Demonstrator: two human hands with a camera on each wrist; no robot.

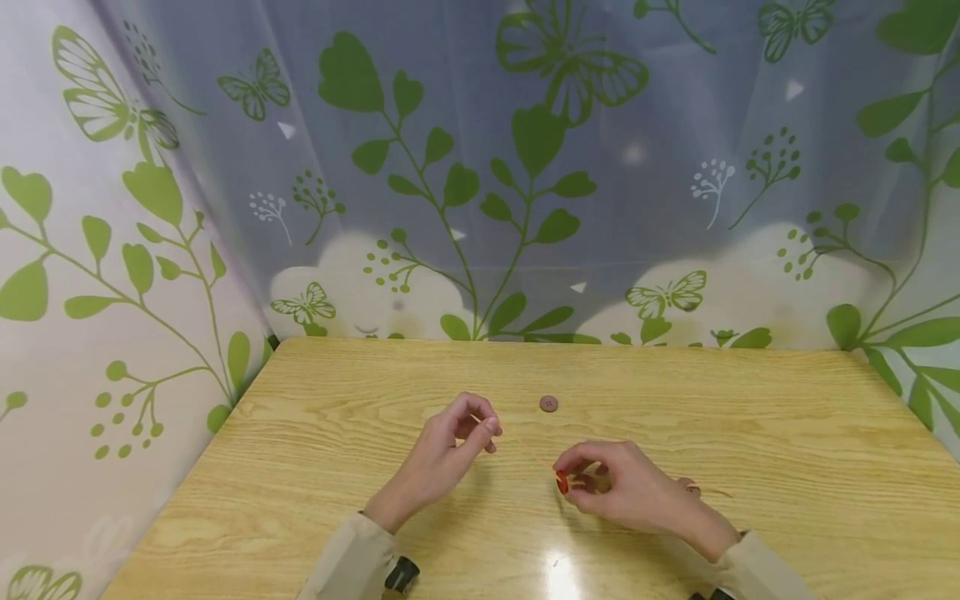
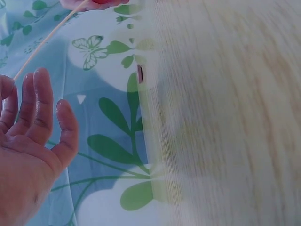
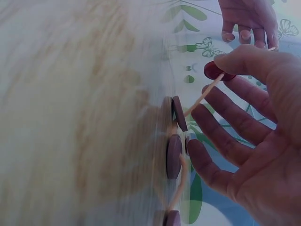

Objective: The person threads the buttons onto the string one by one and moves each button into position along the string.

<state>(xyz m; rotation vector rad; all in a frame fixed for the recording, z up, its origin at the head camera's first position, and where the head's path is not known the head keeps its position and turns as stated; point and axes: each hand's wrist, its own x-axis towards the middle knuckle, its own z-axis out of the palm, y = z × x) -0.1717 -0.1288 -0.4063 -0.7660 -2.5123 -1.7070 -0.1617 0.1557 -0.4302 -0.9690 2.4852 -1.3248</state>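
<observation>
My right hand [image 1: 630,489] pinches a red button [image 1: 562,482] between thumb and fingertips above the table. An orange string [image 3: 202,100] runs from the red button down past the palm to several brown buttons [image 3: 173,157], seen edge-on in the right wrist view. Higher and to the left, my left hand [image 1: 442,458] holds the string's other end at its thumb and index finger. In the left wrist view this stretch of string [image 2: 49,37] slants taut between the two hands; the left hand's other fingers are loosely bent.
A single brown button [image 1: 549,403] lies flat on the wooden table [image 1: 360,375], beyond and between the hands. Another brown button [image 1: 687,486] shows behind the right wrist, with a string tail beside it. A patterned curtain [image 1: 480,208] stands along the table's far edge.
</observation>
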